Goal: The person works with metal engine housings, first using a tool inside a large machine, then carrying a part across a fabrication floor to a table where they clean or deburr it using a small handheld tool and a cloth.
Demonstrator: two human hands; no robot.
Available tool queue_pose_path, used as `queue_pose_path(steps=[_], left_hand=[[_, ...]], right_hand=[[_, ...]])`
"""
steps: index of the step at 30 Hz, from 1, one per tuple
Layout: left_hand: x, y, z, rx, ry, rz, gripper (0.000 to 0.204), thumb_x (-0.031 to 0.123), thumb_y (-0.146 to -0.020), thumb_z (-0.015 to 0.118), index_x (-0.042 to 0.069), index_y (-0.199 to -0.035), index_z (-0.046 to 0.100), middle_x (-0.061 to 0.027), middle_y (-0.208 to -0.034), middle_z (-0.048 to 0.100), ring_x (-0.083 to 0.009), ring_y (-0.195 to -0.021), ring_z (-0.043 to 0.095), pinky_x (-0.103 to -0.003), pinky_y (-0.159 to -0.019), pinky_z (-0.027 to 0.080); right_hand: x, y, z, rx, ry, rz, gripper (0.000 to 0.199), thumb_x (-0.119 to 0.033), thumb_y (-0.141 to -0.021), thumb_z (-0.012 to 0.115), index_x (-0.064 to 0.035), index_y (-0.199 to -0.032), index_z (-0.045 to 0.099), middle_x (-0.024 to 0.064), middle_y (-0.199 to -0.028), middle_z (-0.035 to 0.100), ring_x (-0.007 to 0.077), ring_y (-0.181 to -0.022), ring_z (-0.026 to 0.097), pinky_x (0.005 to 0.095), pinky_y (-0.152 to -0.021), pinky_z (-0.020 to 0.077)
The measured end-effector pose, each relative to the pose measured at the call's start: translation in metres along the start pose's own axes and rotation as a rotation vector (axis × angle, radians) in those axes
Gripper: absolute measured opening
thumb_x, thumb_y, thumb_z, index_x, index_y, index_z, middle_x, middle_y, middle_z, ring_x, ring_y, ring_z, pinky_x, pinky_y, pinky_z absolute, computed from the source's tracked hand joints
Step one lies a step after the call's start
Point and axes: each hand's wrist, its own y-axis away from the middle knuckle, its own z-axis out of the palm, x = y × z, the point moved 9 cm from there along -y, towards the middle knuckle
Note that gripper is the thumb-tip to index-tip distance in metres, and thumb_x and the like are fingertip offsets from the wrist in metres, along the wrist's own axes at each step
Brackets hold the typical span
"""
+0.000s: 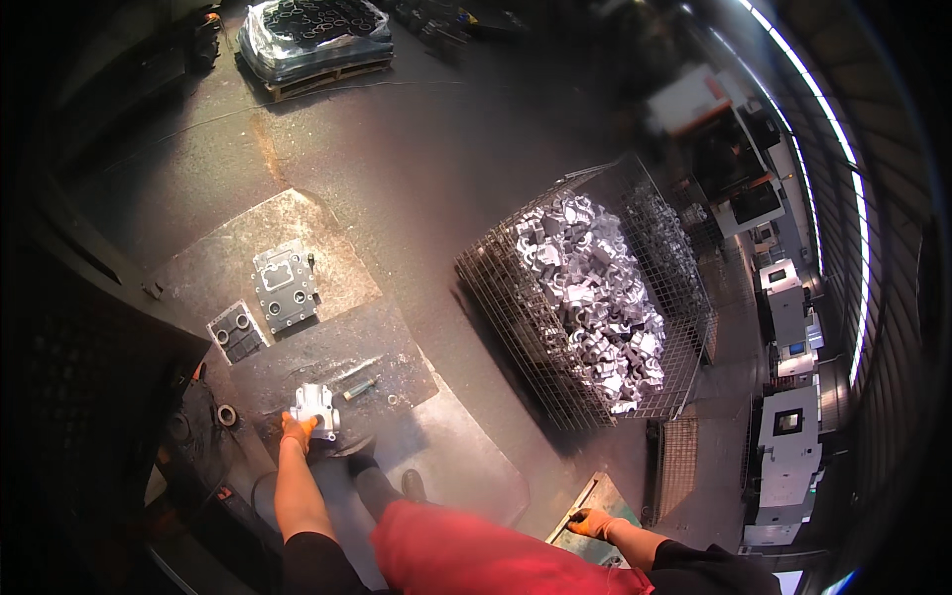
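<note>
My left hand (297,429), in an orange glove, grips the near left side of a silver metal casting (317,405) on a dark work table (372,332). Just right of the casting lies a short metal cylinder (359,389), with a small ring (393,400) beyond it. Off to the lower right, my right hand (592,523), also gloved in orange, is closed at the edge of a pale board (607,493). Something small and dark shows at its fingertips, too small to name.
Two flat machined metal housings (286,286) (238,332) lie at the table's far end. A wire mesh cage (516,332) heaped with silver castings (595,297) stands to the right. A wrapped pallet (315,59) sits far back. Machines (790,446) line the right side.
</note>
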Motion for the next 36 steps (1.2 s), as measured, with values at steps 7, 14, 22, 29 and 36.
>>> queue_pose_path(steps=[7, 14, 22, 29, 36], left_hand=[[-0.027, -0.047, -0.021, -0.123, 0.047, -0.127, 0.114, 0.012, -0.071, 0.085, 0.014, -0.154, 0.008, -0.0194, -0.132, 0.052, -0.0327, -0.112, 0.056, -0.052, -0.095, 0.044], [-0.071, -0.119, -0.007, -0.385, 0.276, -0.103, 0.071, 0.026, -0.08, 0.078, 0.007, -0.139, 0.044, -0.0084, -0.123, 0.059, -0.0248, -0.107, 0.057, -0.042, -0.091, 0.045], [-0.064, -0.072, 0.001, -0.168, 0.565, 0.118, 0.035, 0.013, -0.09, 0.066, 0.004, -0.122, 0.054, -0.0093, -0.113, 0.063, -0.0245, -0.101, 0.063, -0.04, -0.085, 0.054], [-0.015, 0.044, 0.023, -0.268, 0.661, -0.034, 0.052, 0.032, -0.088, 0.073, 0.006, -0.129, 0.056, -0.0082, -0.116, 0.065, -0.0254, -0.1, 0.065, -0.042, -0.088, 0.054], [0.072, 0.18, 0.063, -0.519, 0.986, 0.109, 0.057, 0.046, -0.09, 0.064, 0.013, -0.135, 0.055, -0.009, -0.127, 0.063, -0.0319, -0.11, 0.063, -0.045, -0.088, 0.057]], right_hand=[[-0.03, -0.016, -0.007, 0.049, -0.225, 0.038, 0.046, -0.045, -0.082, 0.068, -0.0078, -0.11, 0.071, 0.0132, -0.105, 0.072, 0.0243, -0.102, 0.067, 0.0337, -0.092, 0.0502], [-0.11, -0.013, -0.04, 0.064, -0.214, -0.024, 0.048, -0.048, -0.081, 0.066, -0.0086, -0.108, 0.07, 0.0158, -0.105, 0.071, 0.0296, -0.102, 0.067, 0.0375, -0.09, 0.0507], [-0.1, -0.043, -0.053, 0.122, -0.244, -0.039, 0.042, -0.043, -0.082, 0.069, -0.0075, -0.105, 0.069, 0.0116, -0.098, 0.072, 0.0232, -0.094, 0.068, 0.0341, -0.086, 0.051], [-0.095, -0.045, -0.079, 0.154, -0.294, 0.0, 0.033, -0.039, -0.08, 0.063, -0.009, -0.094, 0.067, 0.0125, -0.082, 0.068, 0.022, -0.078, 0.062, 0.0369, -0.076, 0.049], [-0.062, -0.071, -0.133, 0.144, -0.235, -0.041, 0.046, -0.046, -0.081, 0.06, -0.013, -0.112, 0.07, 0.017, -0.113, 0.069, 0.0335, -0.108, 0.064, 0.04, -0.094, 0.0489]])
